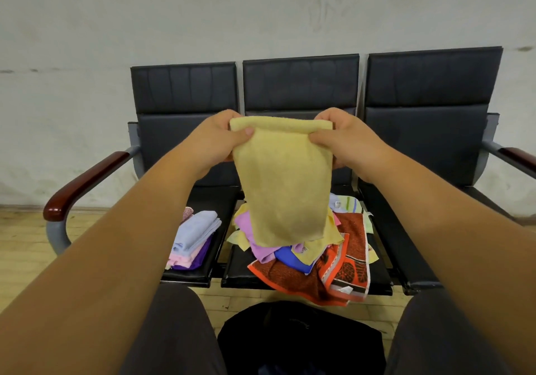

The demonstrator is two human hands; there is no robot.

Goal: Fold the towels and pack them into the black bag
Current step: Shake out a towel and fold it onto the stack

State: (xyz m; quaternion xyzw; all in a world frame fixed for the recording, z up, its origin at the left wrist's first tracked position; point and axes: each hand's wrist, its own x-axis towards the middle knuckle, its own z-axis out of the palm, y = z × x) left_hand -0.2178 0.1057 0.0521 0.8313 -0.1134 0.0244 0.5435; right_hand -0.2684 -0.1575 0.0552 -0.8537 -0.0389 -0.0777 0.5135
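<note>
Two-handed, pinching yellow towel top corners with left hand and right hand, in open air above bench's middle seat, long axis vertical, over loose pile; black bag below front edge

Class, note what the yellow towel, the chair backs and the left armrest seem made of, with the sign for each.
The yellow towel: soft terry-like cloth, matt; fuzzy nap, hangs limp. Chair backs: probably leather or vinyl, black, faint sheen; padded stitched panels. Left armrest: apparently varnished dark wood, glossy highlights, though it could be plastic.
</note>
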